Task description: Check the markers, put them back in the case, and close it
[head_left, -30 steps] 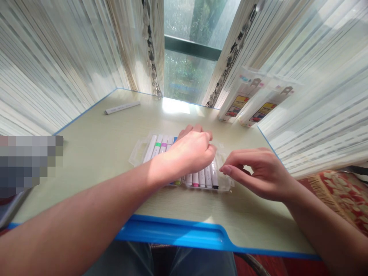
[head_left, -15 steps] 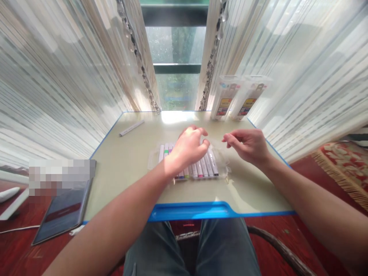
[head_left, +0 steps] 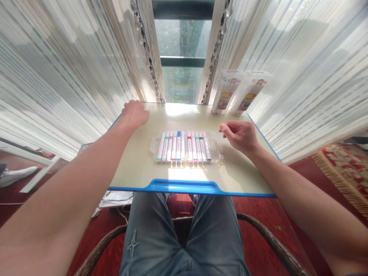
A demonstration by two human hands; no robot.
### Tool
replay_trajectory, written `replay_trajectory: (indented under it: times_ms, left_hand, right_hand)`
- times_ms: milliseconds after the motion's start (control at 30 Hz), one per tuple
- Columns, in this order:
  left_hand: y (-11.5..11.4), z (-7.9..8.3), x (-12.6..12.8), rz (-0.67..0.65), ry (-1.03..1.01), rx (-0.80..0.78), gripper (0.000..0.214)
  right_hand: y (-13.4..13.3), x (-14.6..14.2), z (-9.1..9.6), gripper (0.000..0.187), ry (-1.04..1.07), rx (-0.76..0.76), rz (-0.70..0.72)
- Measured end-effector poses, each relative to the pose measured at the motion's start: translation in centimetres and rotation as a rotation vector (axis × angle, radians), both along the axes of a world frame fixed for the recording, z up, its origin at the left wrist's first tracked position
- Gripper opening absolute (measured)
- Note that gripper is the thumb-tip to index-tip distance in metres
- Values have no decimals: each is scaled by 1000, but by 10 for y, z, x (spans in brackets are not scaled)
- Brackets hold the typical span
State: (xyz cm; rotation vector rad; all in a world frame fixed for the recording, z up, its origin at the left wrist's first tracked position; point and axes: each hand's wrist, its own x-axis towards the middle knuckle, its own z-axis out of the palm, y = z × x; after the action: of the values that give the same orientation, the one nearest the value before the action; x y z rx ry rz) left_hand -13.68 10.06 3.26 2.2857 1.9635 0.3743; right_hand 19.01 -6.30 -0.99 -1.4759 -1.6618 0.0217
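The left hand (head_left: 134, 114) is stretched out to the far left corner of the small desk (head_left: 138, 168), where it lies with the palm down and the fingers curled. If there is something under it, the hand hides it, so I cannot tell whether it grips anything or is only resting on the surface. The right hand (head_left: 240, 135) hovers at the right side of the marker case (head_left: 185, 147), just beside its right end but not touching it as far as I can see. Its fingers are bent loosely inward and the thumb is near the forefinger – the hand is half closed with nothing between the fingers.

The case is a clear plastic tray and it lies flat in the middle of the desk, between the two hands. In it a row of markers (head_left: 184, 146) is placed side by side, all pointing away from the person, with white bodies and coloured caps: green, pink, blue, red and dark ones are visible.

At the far right edge of the desk two packages (head_left: 237, 94) with yellow and red labels stand leaning against the curtain (head_left: 301, 76). Behind the desk a window (head_left: 182, 57) shows between the curtains. The desk has a blue rim (head_left: 184, 186) – below it the person's knees in jeans (head_left: 184, 234) are seen
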Motion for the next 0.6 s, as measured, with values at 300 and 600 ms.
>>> replay_trajectory:
  times_ms: [300, 600]
  left_hand:
    - [-18, -12, -14, 66, -49, -61, 93]
    - [-9, 7, 26, -55, -117, -22, 42]
  right_hand:
    - [1, 2, 2, 37, -21, -30, 20]
    - [1, 0, 4, 40, -38, -98, 40]
